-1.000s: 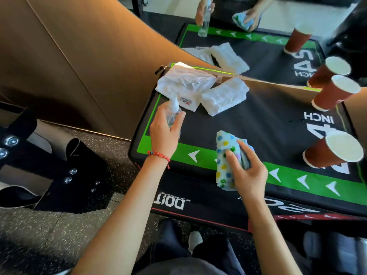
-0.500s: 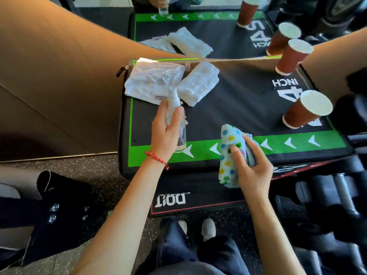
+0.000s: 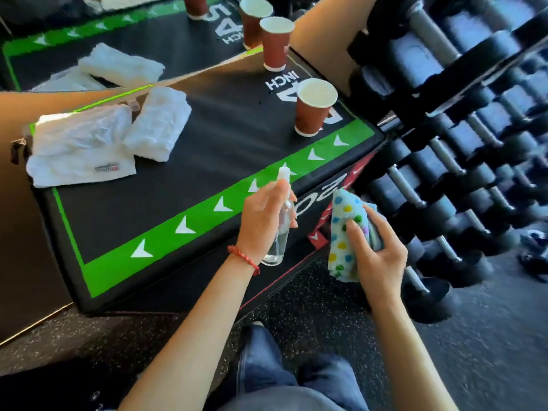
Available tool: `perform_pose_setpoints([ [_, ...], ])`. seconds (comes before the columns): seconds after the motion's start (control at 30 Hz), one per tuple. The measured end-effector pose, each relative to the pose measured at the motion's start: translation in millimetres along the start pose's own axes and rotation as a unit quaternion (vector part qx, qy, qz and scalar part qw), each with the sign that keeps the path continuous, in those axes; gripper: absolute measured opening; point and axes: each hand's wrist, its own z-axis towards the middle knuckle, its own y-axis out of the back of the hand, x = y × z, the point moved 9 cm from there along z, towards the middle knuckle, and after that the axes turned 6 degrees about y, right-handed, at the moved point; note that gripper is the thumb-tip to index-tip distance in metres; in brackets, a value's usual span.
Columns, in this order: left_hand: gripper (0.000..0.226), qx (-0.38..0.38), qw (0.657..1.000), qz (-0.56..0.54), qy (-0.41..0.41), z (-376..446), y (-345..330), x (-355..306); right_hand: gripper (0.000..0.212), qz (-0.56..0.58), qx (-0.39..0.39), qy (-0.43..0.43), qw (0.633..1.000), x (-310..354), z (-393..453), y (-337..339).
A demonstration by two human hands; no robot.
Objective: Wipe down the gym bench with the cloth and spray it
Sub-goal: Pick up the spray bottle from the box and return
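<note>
Two white towels lie folded at ten o'clock on the black and green surface; a brown paper cup stands at one o'clock. The left hand has its grip curled round a clear spray bottle, held upright over the front edge of the surface; just beside it, toward three o'clock, the right hand holds a spotty blue cloth bunched in its grip, off the surface; dark dumbbells sit on a rack at two o'clock.

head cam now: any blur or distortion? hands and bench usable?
Head view: dumbbell rack at right is smeared by motion blur; left hand on the spray bottle and right hand gripping the dotted cloth are fairly sharp; wide-angle bends the bench top edges; light is even, without harsh glare.
</note>
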Motion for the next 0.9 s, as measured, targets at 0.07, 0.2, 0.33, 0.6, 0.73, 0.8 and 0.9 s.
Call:
perform_pose_setpoints([
  [0.07,0.052,0.053,0.998,-0.013,0.021,-7,-34,8,0.045,0.007,-0.032,-0.015,0.999,-12,-5,31],
  [0.2,0.061,0.134,0.989,-0.008,0.056,-27,-90,20,0.034,0.013,-0.084,-0.032,0.996,-29,-16,83],
  [0.33,0.061,0.192,0.978,0.028,0.074,-64,-162,36,0.030,0.007,-0.139,-0.035,0.990,-49,-35,155],
  [0.6,0.054,0.270,0.953,0.068,0.118,-158,-302,79,0.051,-0.027,-0.229,-0.049,0.972,-102,-85,312],
  [0.73,0.054,0.311,0.936,0.086,0.139,-210,-371,108,0.049,-0.041,-0.268,-0.076,0.960,-126,-113,395],
  [0.8,0.058,0.333,0.927,0.099,0.141,-234,-404,120,0.059,-0.047,-0.295,-0.086,0.950,-136,-127,434],
  [0.9,0.065,0.362,0.914,0.115,0.141,-264,-445,130,0.061,-0.041,-0.333,-0.103,0.936,-153,-147,481],
])
